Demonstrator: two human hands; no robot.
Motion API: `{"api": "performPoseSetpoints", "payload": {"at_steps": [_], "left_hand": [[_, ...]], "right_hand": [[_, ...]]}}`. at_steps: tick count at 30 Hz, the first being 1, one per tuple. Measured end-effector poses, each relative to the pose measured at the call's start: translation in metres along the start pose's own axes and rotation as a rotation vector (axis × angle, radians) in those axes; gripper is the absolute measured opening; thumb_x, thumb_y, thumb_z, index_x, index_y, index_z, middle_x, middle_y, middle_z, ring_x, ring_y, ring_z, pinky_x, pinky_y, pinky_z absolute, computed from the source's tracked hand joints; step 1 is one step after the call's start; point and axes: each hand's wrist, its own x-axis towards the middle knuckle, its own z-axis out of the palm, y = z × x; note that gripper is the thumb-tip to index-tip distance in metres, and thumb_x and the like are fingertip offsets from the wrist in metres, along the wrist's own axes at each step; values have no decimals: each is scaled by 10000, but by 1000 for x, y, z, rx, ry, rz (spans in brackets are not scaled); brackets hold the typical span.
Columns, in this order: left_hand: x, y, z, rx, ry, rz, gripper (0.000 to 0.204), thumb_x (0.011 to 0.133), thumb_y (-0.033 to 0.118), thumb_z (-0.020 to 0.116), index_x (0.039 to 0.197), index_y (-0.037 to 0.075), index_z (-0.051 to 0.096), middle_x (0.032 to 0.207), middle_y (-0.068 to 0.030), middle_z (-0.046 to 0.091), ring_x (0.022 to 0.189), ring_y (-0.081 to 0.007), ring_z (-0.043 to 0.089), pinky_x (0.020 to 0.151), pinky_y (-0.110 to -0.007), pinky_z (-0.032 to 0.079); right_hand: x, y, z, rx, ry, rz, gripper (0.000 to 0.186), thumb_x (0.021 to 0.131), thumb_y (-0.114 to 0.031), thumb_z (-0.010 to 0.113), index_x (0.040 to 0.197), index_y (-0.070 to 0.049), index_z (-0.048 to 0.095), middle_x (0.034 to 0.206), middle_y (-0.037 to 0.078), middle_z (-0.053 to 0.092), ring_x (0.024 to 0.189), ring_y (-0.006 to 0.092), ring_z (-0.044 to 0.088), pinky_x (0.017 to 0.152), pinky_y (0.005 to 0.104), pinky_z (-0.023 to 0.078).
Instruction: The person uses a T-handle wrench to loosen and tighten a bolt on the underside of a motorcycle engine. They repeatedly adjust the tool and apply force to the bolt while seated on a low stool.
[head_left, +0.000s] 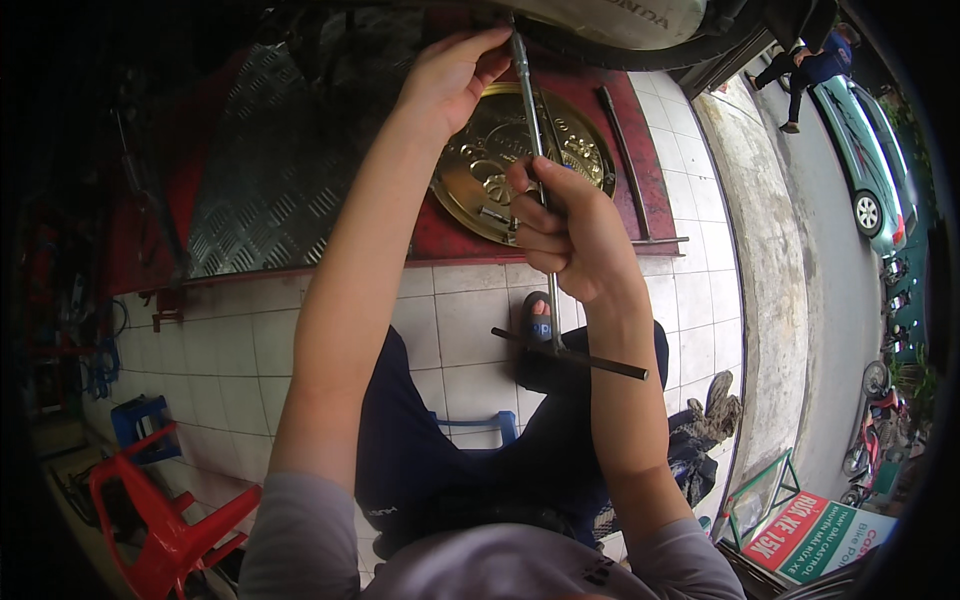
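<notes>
A long steel T-handle socket wrench (pixel 527 95) runs up from in front of me to the underside of a motorbike (pixel 635 22). My right hand (pixel 570 225) is closed round the middle of its shaft, the thumb lying along the rod. The dark crossbar (pixel 600 366) sticks out below that hand, over my foot. At the upper end, my left hand (pixel 452 82) holds the wrench near its socket with thumb and bent fingers. The socket's tip and what it meets are hidden in shadow. Behind the wrench lies a round gold-coloured embossed tray (pixel 465 205) with small metal parts on it.
The tray rests on a red lift platform (pixel 440 238) with a tread-plate section (pixel 265 200). Another T-handle wrench (pixel 625 160) lies at its right edge. A red plastic chair (pixel 165 525) and blue stool (pixel 140 425) stand lower left. Outside are a person (pixel 825 60) and parked car (pixel 860 150).
</notes>
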Motion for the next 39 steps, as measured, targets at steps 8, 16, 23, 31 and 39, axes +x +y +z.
{"api": "performPoseSetpoints", "payload": {"at_steps": [8,16,23,31,39], "left_hand": [[5,4,0,-71,11,-32,107,828,26,702,919,-7,656,921,-93,678,833,-176,649,746,-276,555],[2,2,5,-85,81,-89,110,863,51,666,952,-9,646,968,-112,676,898,-185,645,783,-295,539],[-20,20,10,-60,-304,-347,223,947,184,572,1079,13,625,1023,-110,667,926,-195,631,795,-317,517],[-22,13,0,-28,-331,-388,249,893,272,672,988,43,653,926,-56,671,905,-152,648,682,-260,540],[-17,15,0,10,-262,-401,244,843,252,734,939,39,663,897,-66,678,797,-130,672,602,-183,550]], "right_hand": [[0,-10,8,134,-64,29,215,1008,-222,366,913,-79,495,605,-58,316,441,19,188,354,191,124],[20,-13,-2,572,-329,64,172,1021,-196,389,944,-64,470,624,-52,304,437,22,176,346,185,118],[25,-14,-2,738,-439,95,164,1022,-190,386,956,-61,461,614,-48,294,435,26,168,343,192,112],[21,-7,8,336,-268,-85,211,1009,-238,416,1006,-43,498,633,-21,389,495,59,331,387,206,251],[-15,-6,-19,-358,-222,-202,376,974,-350,519,1068,11,569,776,26,551,595,77,495,432,210,358]]}}
